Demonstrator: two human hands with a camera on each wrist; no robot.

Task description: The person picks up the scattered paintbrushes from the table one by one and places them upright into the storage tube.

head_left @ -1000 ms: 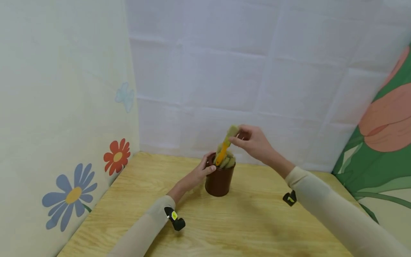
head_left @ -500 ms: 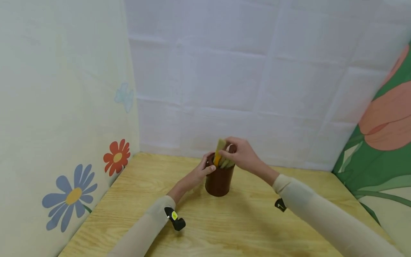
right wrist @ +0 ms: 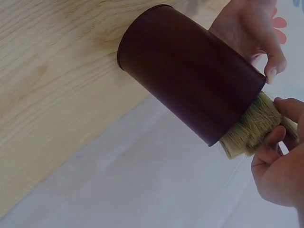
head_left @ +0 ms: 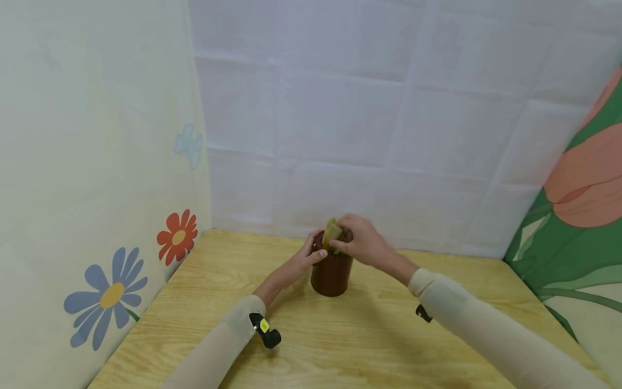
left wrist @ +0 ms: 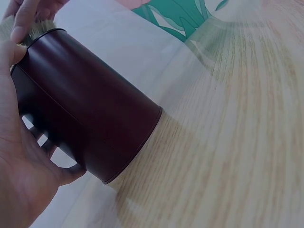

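— Where is the dark brown cup (head_left: 332, 273) found, and how is it held?

— It stands upright on the wooden tabletop (head_left: 369, 346), near the far edge and well away from both side edges. It is grasped around its side wall by the left hand (head_left: 303, 261), the fingers being wrapped behind it and the thumb laid near the rim. The brush bristles (right wrist: 251, 127) sticking out of its mouth are pinched by the fingertips of the right hand (head_left: 362, 243).

— How is the cup judged to handle?

— A thin, stiff wall and a smooth, probably slippery surface are suggested, and little weight is expected. A wrap around the middle of the wall is judged the safest hold, since the cup is tall and could be tipped by a pull at the top.

— And the brushes?

— The bristles are soft and are bent easily, so a hold lower down, on the stiffer handles, would be preferred; these are hidden inside the cup.
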